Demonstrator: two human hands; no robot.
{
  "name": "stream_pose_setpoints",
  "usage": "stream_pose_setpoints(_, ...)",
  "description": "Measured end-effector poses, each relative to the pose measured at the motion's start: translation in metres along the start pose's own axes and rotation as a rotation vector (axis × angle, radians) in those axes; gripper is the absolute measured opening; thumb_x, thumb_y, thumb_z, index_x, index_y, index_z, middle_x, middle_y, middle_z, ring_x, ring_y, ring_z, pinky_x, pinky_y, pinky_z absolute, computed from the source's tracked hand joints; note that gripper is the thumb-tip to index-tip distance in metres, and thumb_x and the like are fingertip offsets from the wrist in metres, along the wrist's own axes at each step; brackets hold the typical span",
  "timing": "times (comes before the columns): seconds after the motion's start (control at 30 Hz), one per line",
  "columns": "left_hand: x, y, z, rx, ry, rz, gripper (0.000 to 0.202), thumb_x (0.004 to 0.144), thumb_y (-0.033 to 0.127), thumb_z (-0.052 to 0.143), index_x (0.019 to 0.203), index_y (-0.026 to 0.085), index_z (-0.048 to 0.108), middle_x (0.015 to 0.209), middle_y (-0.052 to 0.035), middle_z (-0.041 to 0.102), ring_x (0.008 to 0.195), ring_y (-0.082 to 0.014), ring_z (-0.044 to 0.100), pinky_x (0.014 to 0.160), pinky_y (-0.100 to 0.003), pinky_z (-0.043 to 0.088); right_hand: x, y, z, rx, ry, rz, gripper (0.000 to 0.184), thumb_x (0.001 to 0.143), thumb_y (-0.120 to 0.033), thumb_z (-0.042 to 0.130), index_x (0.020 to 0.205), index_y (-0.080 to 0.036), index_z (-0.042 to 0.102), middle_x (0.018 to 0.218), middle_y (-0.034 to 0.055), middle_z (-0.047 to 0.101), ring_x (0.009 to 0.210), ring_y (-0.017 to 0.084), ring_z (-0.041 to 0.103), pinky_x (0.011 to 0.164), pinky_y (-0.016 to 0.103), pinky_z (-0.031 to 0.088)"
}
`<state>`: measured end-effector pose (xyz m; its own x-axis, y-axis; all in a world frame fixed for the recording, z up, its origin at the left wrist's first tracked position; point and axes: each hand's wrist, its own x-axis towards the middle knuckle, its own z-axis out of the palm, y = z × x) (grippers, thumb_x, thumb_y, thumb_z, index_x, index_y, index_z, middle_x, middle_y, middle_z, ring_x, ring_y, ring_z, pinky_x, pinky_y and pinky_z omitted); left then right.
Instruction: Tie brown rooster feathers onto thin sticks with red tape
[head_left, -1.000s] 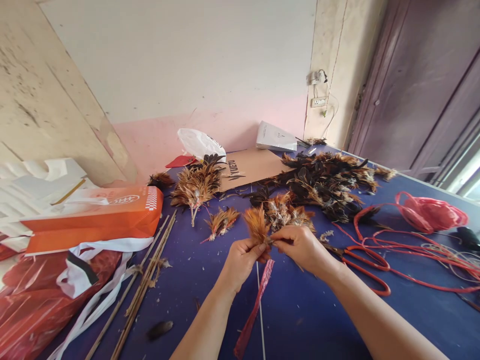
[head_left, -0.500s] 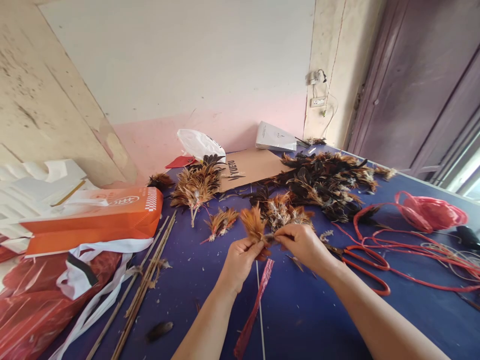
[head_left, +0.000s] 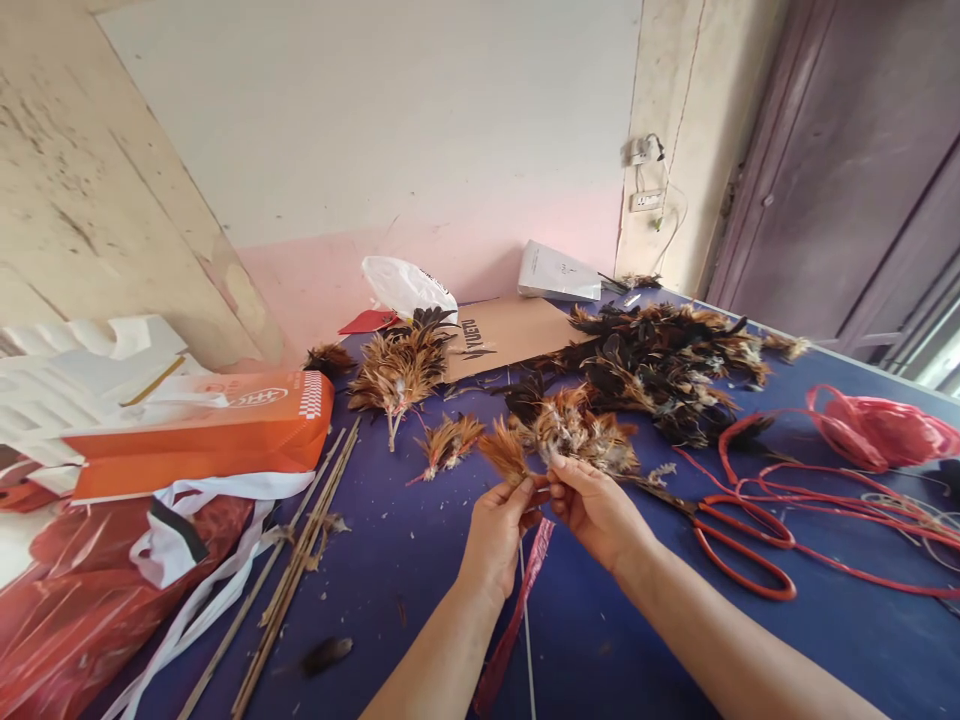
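Observation:
My left hand (head_left: 499,525) pinches the base of a small orange-brown feather bunch (head_left: 504,452) above the blue table (head_left: 600,640). Right beside it, my right hand (head_left: 592,505) has its fingertips closed on the same bunch's base. A red plastic strip (head_left: 517,610) hangs down from below the hands, next to a thin white stick (head_left: 525,620). A loose heap of brown and white feathers (head_left: 574,428) lies just behind the hands.
Red-handled scissors (head_left: 739,540) and red cord (head_left: 847,500) lie at the right, with a pink bundle (head_left: 874,430). Dark feathers (head_left: 667,365), tied feather bunches (head_left: 397,370), cardboard (head_left: 502,335), thin sticks (head_left: 300,560), an orange bag (head_left: 202,430) and red plastic bags (head_left: 90,600) fill the rest.
Both hands have shifted slightly right and closer together, and the right hand's fingers have moved onto the bunch's base. The camera has tilted a little.

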<state>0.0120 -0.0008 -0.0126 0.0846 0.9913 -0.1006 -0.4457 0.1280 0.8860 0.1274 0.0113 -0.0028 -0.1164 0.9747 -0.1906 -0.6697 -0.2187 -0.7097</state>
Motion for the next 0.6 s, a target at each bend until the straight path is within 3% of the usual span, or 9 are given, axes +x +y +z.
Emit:
stream_pose_setpoints(0.13,0.000,-0.008,0.005,-0.147,0.047,-0.013,0.022,0.064,0.028,0.068,0.079,0.012,0.069,0.076,-0.0084,0.067,0.069,-0.0136,0.060,0.061,-0.021,0.042,-0.003,0.018,0.007,-0.289,0.111,-0.243,0.015,0.065,-0.027,0.066,0.070,-0.014,0.065,0.058,-0.0017,0.059,0.052,0.007,0.049,0.051,0.018,0.041)
stream_pose_setpoints(0.27,-0.001,-0.012,0.008,-0.274,0.029,-0.006,0.021,0.064,0.026,0.069,0.079,0.012,0.068,0.076,-0.0089,0.067,0.074,-0.0163,0.062,0.067,-0.024,0.044,-0.002,0.026,0.010,-0.534,0.148,-0.455,0.015,0.066,-0.030,0.063,0.070,-0.016,0.066,0.069,0.0016,0.063,0.069,0.014,0.056,0.068,0.025,0.044)
stream_pose_setpoints(0.47,-0.006,-0.006,0.015,-0.365,0.004,-0.012,0.019,0.066,0.024,0.067,0.080,0.011,0.068,0.081,-0.0100,0.068,0.083,-0.0188,0.062,0.075,-0.026,0.045,0.004,0.026,0.004,-0.787,0.182,-0.627,0.019,0.071,-0.033,0.058,0.074,-0.017,0.067,0.071,0.0035,0.060,0.070,0.016,0.056,0.068,0.028,0.045)
stream_pose_setpoints(0.6,-0.008,-0.005,0.015,-0.379,0.029,-0.007,0.016,0.068,0.023,0.065,0.079,0.011,0.067,0.079,-0.0089,0.067,0.080,-0.0173,0.062,0.074,-0.025,0.046,0.004,0.026,-0.001,-1.056,0.139,-0.832,0.020,0.078,-0.029,0.051,0.082,-0.018,0.067,0.075,0.0039,0.057,0.071,0.015,0.054,0.067,0.026,0.045)
